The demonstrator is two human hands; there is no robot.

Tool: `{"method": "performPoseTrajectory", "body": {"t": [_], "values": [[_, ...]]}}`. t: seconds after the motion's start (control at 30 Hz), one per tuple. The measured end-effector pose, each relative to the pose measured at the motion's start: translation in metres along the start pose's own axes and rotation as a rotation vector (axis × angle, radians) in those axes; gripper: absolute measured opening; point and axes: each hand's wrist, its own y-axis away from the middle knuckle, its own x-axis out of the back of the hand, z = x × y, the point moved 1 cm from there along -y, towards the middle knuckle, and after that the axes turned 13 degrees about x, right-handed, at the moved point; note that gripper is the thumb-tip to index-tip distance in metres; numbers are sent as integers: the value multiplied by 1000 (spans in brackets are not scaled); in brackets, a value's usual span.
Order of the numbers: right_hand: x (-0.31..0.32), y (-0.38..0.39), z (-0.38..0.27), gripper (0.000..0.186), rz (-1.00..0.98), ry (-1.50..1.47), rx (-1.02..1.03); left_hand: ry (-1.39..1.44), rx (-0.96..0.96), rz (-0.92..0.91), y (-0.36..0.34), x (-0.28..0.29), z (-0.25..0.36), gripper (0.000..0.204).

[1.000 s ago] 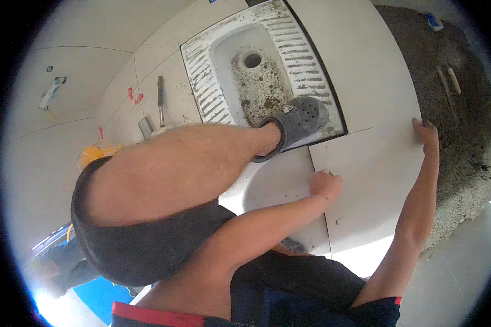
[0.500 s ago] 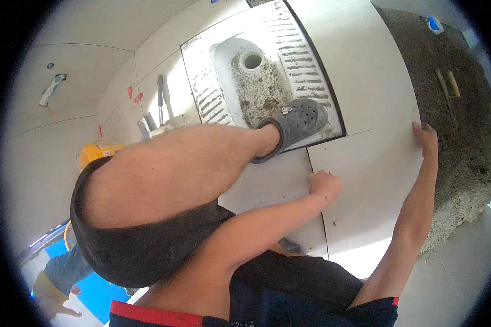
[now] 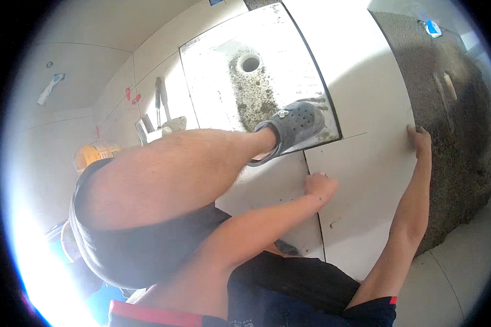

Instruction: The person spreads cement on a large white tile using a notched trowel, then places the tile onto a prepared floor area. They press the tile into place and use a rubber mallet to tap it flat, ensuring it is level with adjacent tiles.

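My left hand (image 3: 321, 187) is closed in a fist, resting on a large pale floor tile (image 3: 360, 180) beside its dark joint. No object shows in it, though the inside of the fist is hidden. At the tile's right edge, my right hand (image 3: 420, 141) grips the rim with bent fingers, next to the grey mortar bed. Left of that tile lies a white squat toilet pan (image 3: 213, 65), speckled with mortar around its round drain hole (image 3: 250, 64). My foot in a grey clog (image 3: 300, 124) stands on the pan's near right corner.
Rough grey mortar (image 3: 447, 163) borders the tile on the right, with a stick-like tool (image 3: 450, 86) lying on it. A trowel (image 3: 173, 124) and a long-handled tool (image 3: 158, 101) lie left of the pan. A yellow container (image 3: 95, 155) stands by my knee.
Both hands keep nearly the same places on the tile. The light has grown brighter at lower left, and the other person there is now mostly lost in glare.
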Motion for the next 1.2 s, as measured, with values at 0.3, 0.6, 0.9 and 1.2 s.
{"method": "performPoseTrajectory", "body": {"t": [0.3, 0.6, 0.9, 1.2], "values": [[-8, 22, -17, 66, 64, -303, -123, -11, 86, 14, -16, -4, -14, 28], [38, 28, 72, 69, 183, -338, -121, 146, 140, -58, -1, 7, -1, 15], [20, 166, 179, 67, 287, 311, 160, 45, 206, -194, 18, 23, 3, 21], [38, 175, 156, 81, 225, 328, 84, 179, -371, 72, 70, 66, 157, 30]]}}
